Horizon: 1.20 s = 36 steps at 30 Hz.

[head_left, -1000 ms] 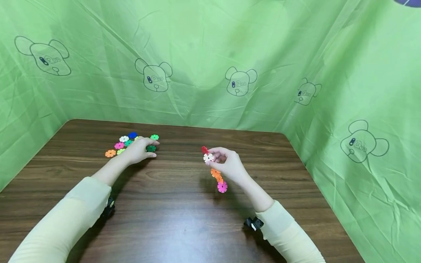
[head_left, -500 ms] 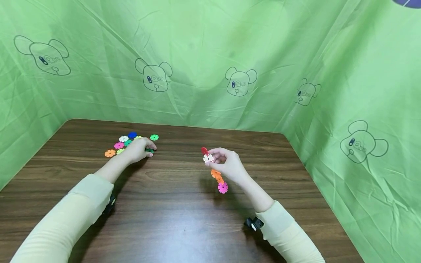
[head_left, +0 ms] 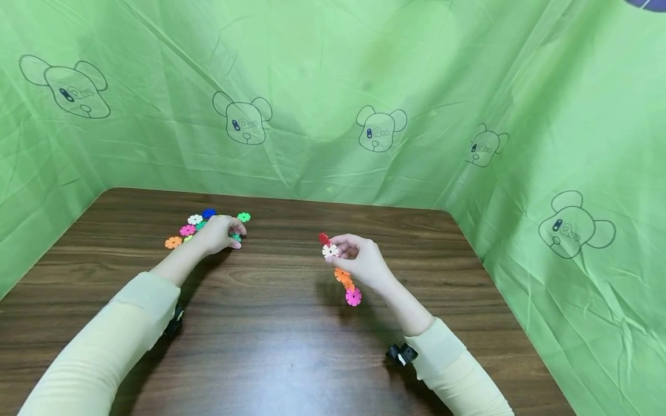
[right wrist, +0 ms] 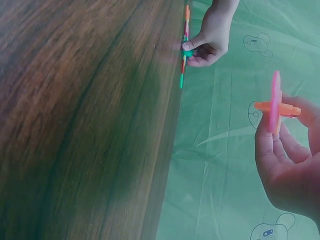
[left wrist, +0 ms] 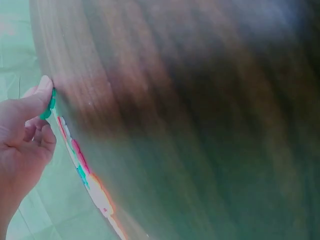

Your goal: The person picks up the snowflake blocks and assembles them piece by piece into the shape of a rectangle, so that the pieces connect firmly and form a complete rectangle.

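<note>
In the head view my left hand (head_left: 213,234) is at the loose flower-shaped plastic discs on the far left of the table. Its thumb and fingers pinch a dark green disc (head_left: 236,237), which shows tilted up at the fingertips in the left wrist view (left wrist: 46,114). Raised above the table, my right hand (head_left: 363,261) grips a chain of interlocked discs. A red disc (head_left: 324,238) tops the chain, then a white disc (head_left: 330,250) by the thumb. Below the hand hang orange discs (head_left: 341,275) and a pink disc (head_left: 353,297). The chain's middle is hidden by the fingers.
Around my left hand lie more discs: orange (head_left: 173,242), pink (head_left: 188,230), white (head_left: 195,219), blue (head_left: 209,213) and light green (head_left: 244,217). The brown wooden table (head_left: 291,329) ends at a green curtain (head_left: 312,156) behind and to the right.
My left hand has drawn slightly to the left, its thumb and fingers closing on the dark green disc, which has tilted up. My right hand and its chain have stayed nearly still.
</note>
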Each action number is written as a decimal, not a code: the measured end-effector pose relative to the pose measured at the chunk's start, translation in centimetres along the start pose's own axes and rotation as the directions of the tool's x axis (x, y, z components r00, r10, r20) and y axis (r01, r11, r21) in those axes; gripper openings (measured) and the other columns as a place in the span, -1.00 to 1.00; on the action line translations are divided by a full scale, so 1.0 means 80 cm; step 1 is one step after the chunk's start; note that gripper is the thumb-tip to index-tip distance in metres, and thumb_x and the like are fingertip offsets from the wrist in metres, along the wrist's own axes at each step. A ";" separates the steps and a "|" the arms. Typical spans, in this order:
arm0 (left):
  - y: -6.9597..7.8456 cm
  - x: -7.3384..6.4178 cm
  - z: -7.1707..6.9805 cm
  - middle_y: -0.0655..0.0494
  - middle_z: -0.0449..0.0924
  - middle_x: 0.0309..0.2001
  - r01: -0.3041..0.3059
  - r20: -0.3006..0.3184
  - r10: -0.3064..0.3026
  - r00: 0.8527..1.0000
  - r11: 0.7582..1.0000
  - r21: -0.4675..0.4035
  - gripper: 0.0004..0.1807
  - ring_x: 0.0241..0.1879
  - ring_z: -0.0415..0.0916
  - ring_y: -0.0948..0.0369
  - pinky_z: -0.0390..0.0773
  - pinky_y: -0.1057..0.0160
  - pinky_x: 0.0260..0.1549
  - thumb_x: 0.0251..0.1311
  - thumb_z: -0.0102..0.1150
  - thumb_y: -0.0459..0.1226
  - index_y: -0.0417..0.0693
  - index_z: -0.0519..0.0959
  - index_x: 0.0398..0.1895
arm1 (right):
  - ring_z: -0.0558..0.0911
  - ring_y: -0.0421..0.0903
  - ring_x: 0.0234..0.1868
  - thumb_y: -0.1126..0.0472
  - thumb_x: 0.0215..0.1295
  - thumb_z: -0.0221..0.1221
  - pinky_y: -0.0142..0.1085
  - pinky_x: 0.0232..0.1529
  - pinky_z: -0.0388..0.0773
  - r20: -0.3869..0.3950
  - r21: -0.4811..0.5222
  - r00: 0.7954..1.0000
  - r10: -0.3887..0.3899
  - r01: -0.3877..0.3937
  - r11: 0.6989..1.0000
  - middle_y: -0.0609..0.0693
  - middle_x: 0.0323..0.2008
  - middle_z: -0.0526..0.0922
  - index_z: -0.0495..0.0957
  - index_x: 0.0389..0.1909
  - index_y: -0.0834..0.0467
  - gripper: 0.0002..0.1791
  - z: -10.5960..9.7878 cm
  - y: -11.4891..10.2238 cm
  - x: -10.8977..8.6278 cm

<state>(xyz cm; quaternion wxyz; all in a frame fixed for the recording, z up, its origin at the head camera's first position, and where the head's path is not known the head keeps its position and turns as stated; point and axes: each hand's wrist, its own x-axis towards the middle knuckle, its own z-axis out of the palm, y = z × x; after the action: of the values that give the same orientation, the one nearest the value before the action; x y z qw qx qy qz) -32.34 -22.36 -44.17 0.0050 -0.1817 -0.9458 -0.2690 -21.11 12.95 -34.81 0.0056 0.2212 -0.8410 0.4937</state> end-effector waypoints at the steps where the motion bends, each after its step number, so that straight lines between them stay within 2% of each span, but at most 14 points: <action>1: 0.001 -0.001 -0.001 0.00 0.62 -0.36 -0.003 -0.005 0.003 1.000 1.000 0.001 -0.75 -0.26 0.53 0.07 0.51 0.04 -0.20 -0.10 0.45 -0.34 -0.19 0.62 -0.31 | 0.54 0.02 -0.43 0.41 0.04 0.33 -0.51 -0.49 0.42 0.000 -0.001 1.000 -0.002 0.002 1.000 0.23 -0.42 0.61 0.58 -0.11 0.37 -0.66 0.000 0.000 0.000; 8: -0.001 -0.009 -0.003 0.17 0.61 -0.53 -0.026 -0.059 0.030 0.998 0.998 0.058 -0.85 -0.43 0.52 0.21 0.51 0.15 -0.36 -0.08 0.45 -0.26 -0.07 0.64 -0.51 | 0.54 0.02 -0.42 0.41 0.04 0.33 -0.43 -0.46 0.45 -0.002 -0.012 1.000 -0.009 0.009 1.000 0.23 -0.42 0.61 0.58 -0.10 0.36 -0.66 -0.001 0.001 -0.001; 14: 0.012 -0.017 -0.008 0.16 0.63 -0.54 -0.015 -0.123 0.015 0.992 1.000 0.005 -0.89 -0.46 0.53 0.23 0.50 0.19 -0.41 -0.03 0.42 -0.28 -0.09 0.67 -0.48 | 0.53 0.03 -0.42 0.42 0.06 0.32 -0.50 -0.49 0.42 0.009 0.005 1.000 0.003 -0.003 1.000 0.24 -0.41 0.61 0.58 -0.10 0.36 -0.66 -0.003 0.001 -0.001; 21: 0.053 -0.030 -0.016 0.16 0.66 -0.51 -0.023 -0.224 0.008 0.975 0.998 -0.062 -0.87 -0.48 0.56 0.26 0.47 0.28 -0.49 0.00 0.41 -0.22 -0.05 0.68 -0.41 | 0.53 0.00 -0.44 0.42 0.05 0.32 -0.48 -0.49 0.43 0.015 0.014 1.000 0.006 -0.006 1.000 0.21 -0.41 0.60 0.57 -0.08 0.36 -0.64 -0.004 0.005 -0.002; 26: 0.094 -0.043 -0.020 0.22 0.67 -0.51 -0.045 -0.294 0.002 0.956 0.989 -0.139 -0.86 -0.50 0.57 0.28 0.50 0.32 -0.52 -0.03 0.43 -0.16 0.04 0.67 -0.43 | 0.52 -0.05 -0.45 0.34 0.05 0.36 -0.46 -0.52 0.43 0.002 0.029 1.000 0.008 -0.008 1.000 0.16 -0.41 0.59 0.58 -0.04 0.26 -0.60 0.000 0.032 0.004; 30: 0.126 -0.052 -0.020 0.22 0.67 -0.50 -0.085 -0.318 0.022 0.948 0.979 -0.187 -0.83 -0.51 0.55 0.27 0.51 0.35 -0.53 -0.02 0.41 -0.12 0.05 0.66 -0.42 | 0.52 -0.11 -0.46 0.29 0.06 0.37 -0.45 -0.51 0.45 -0.014 0.025 1.000 0.003 -0.003 1.000 0.07 -0.42 0.58 0.59 -0.06 0.19 -0.62 0.001 0.045 0.007; 36: 0.164 -0.064 -0.017 0.19 0.66 -0.50 -0.098 -0.337 0.011 0.941 0.965 -0.242 -0.84 -0.54 0.52 0.25 0.49 0.37 -0.57 0.01 0.39 -0.14 0.01 0.65 -0.40 | 0.53 -0.13 -0.48 0.23 0.13 0.33 -0.40 -0.52 0.49 -0.020 0.025 1.000 -0.001 0.002 1.000 0.01 -0.45 0.60 0.61 -0.11 0.12 -0.72 0.001 0.045 0.003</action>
<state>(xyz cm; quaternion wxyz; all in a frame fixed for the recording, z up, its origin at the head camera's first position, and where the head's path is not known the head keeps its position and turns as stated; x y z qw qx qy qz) -23.16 -14.40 -36.88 0.1489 -0.1591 -0.8833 -0.4151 -22.70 14.27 -37.75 0.0114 0.2169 -0.8346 0.5063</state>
